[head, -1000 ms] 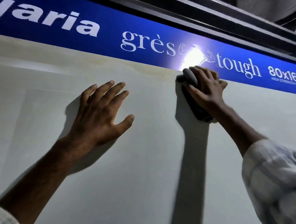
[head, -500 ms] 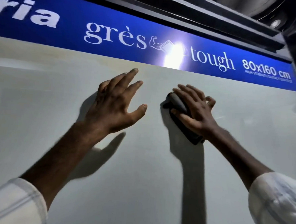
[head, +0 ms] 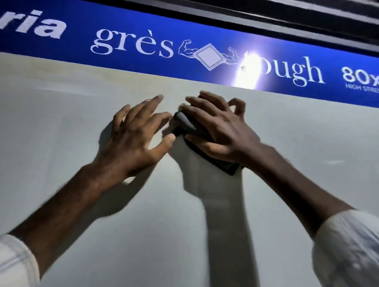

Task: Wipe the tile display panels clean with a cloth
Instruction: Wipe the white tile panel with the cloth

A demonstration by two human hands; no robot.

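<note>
Nearest the camera, two pale rolled-up sleeves frame the lower corners, the left sleeve (head: 4,263) at the bottom left and the right sleeve (head: 351,257) at the bottom right, both well below the cloth; bare forearms rise from them toward the middle of the tile panel (head: 52,136), a smooth, pale grey-green surface that fills most of the view; the left hand (head: 136,138) lies flat against the panel just left of the cloth, fingers spread wide and holding nothing, its thumb tip and forefinger tip very near the cloth's left edge, though whether they touch it cannot be told; the right hand (head: 217,131) presses down on the cloth (head: 186,123), a dark folded piece held against the panel, with fingers laid across its top and the thumb along its lower side; a dark corner of the cloth pokes out below the right wrist; both hands cast dark shadows on the panel below the cloth; above the cloth, along the panel's top edge, runs a blue banner (head: 146,29) with white lettering reading "grès" and "tough" and a diamond logo flanked by flexed arms; a bright glare (head: 248,74) sits on the banner just above the cloth, washing out part of the word; beyond the banner, a dark frame (head: 213,10) crosses the top.
</note>
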